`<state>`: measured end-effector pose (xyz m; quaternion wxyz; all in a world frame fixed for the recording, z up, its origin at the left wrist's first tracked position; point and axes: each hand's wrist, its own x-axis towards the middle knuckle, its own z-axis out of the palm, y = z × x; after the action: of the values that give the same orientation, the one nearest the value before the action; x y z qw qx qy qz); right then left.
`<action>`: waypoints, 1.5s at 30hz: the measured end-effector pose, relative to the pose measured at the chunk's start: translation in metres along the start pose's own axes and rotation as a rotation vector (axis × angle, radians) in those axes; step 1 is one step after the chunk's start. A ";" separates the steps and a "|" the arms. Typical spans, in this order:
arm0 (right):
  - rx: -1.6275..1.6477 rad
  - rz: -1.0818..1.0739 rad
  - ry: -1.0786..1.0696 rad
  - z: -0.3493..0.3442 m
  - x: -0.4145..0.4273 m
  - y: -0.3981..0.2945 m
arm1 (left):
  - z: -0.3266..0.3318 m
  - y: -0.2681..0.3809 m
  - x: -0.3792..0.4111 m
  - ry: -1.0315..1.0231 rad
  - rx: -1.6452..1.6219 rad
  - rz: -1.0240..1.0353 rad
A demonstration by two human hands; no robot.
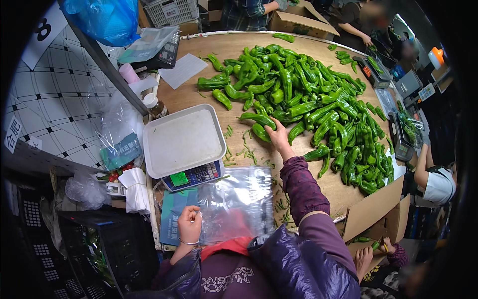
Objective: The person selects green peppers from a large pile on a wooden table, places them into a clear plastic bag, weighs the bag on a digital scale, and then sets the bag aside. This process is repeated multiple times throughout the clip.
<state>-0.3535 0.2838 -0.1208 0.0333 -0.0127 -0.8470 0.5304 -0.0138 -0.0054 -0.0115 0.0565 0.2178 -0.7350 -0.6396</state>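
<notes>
My right hand (278, 136) reaches to the near edge of a heap of long green peppers (298, 82). Its thumb and fingers close on the end of one green pepper (257, 119), and another pepper lies just below it. My left hand (189, 225), a bracelet at the wrist, is curled with nothing visible in it. Beneath that hand lies a stack of clear plastic bags (239, 202) with a printed teal panel. Beyond it stands a digital scale (198, 173) with a lit green display, and its white tray (183, 140) holds nothing.
Trimmed stems (248, 151) are scattered on the wooden table (186, 88). A lidded jar (155, 105), a paper sheet (183, 70) and more bags (121, 149) line the left side. Cardboard boxes (373, 213) stand around the table. Several other people work nearby; one's hands (364, 259) are at lower right.
</notes>
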 end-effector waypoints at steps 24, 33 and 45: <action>0.061 0.273 -0.938 -0.066 -0.210 -0.175 | 0.015 -0.002 0.000 0.095 0.073 0.173; -0.111 0.125 -0.999 0.013 -0.243 -0.128 | 0.057 -0.001 -0.033 -0.011 0.428 0.200; -0.125 -0.090 -1.307 0.127 -0.291 -0.175 | 0.028 0.002 -0.030 0.180 0.281 0.212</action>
<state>-0.0694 0.0766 -0.0310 -0.4668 0.3457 -0.7215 0.3769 0.0029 0.0319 -0.0086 0.1582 0.2010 -0.8278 -0.4992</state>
